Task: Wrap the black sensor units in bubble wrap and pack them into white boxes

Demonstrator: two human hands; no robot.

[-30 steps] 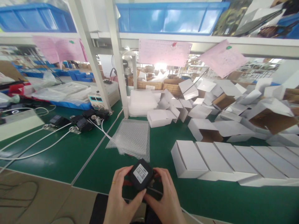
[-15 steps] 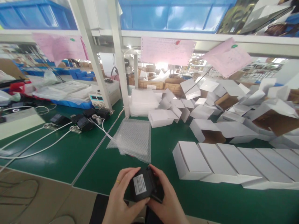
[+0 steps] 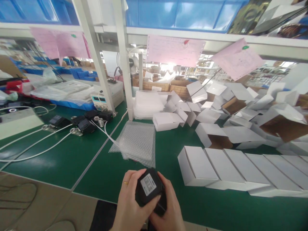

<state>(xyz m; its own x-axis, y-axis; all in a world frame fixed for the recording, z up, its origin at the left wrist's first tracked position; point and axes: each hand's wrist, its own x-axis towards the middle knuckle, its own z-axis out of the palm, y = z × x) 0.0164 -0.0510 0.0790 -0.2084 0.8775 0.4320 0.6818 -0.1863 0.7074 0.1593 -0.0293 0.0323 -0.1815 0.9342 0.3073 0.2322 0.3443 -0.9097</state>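
A black boxy device (image 3: 144,189) with a white printed label is held between both hands, above the front edge of the green table. My left hand (image 3: 131,199) grips its left side, thumb across the lower face and a ring on one finger. Fingers of my right hand (image 3: 169,199) wrap round the right side. The device's underside and part of its right side are hidden by the hands. Just beyond lies a sheet of bubble wrap (image 3: 138,141), flat on the table.
Closed white boxes (image 3: 199,163) stand in a row at the right. Behind them are many open white cartons (image 3: 214,134) in a heap. White foam sheets (image 3: 148,104) are stacked by the shelf post (image 3: 124,64). Several black devices (image 3: 85,123) with white cables lie at the left.
Both hands have turned the black device a little, so its label now sits tilted and slightly further right. The hands still grip it.
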